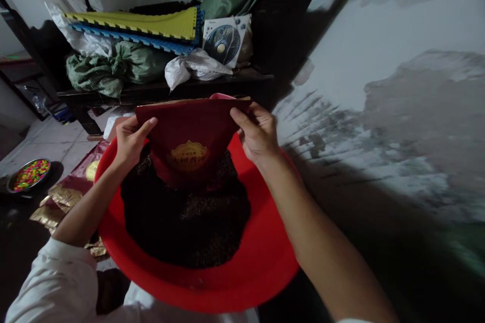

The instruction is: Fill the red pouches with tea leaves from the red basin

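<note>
A dark red pouch (189,126) with a gold label hangs upright over a red plastic basin (265,242). Thumb in front, my left hand (131,139) pinches its upper left corner. The upper right corner is gripped by my right hand (259,131), with the fingers behind the pouch. Dark, loose leaf-like or grainy stuff (212,222) lies in the basin, and the pouch's lower end is down against it. Behind the pouch's top edge shows a bit of a pink object (223,96), mostly hidden.
Several red and gold packets (71,186) lie left of the basin, near a metal bowl (28,176) of colourful pieces. Behind, a dark bench (242,78) bears foam mats (144,22), a box fan (223,43) and green sacks (113,65). A stained wall (409,111) stands at right.
</note>
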Demonstrator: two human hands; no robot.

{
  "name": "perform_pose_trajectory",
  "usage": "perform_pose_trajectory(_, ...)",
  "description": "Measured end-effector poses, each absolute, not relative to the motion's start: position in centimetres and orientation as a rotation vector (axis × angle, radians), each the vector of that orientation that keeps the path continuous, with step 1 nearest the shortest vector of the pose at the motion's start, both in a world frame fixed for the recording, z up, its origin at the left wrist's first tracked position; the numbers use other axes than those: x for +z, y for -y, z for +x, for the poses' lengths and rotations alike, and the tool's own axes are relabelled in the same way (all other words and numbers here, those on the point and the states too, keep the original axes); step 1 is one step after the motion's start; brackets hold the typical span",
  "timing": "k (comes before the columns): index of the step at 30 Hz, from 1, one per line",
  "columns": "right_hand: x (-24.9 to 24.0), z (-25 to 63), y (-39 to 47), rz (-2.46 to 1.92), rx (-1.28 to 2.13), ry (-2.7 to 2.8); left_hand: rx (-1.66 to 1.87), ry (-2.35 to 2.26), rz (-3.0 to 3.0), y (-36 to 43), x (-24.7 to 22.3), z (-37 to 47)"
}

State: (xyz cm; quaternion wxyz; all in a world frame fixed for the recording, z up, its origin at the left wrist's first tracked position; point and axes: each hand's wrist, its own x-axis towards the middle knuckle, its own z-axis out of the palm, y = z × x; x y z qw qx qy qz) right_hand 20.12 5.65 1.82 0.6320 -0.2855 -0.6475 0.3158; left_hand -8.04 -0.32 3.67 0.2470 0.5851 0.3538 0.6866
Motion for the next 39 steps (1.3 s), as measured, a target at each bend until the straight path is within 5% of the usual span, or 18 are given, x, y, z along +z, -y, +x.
perform_pose_trajectory(39, 2.3, 20.8, -4.8, -0.638, 0.693, 1.547, 1.829, -0.956, 1.722, 2.0, 4.1, -7.1)
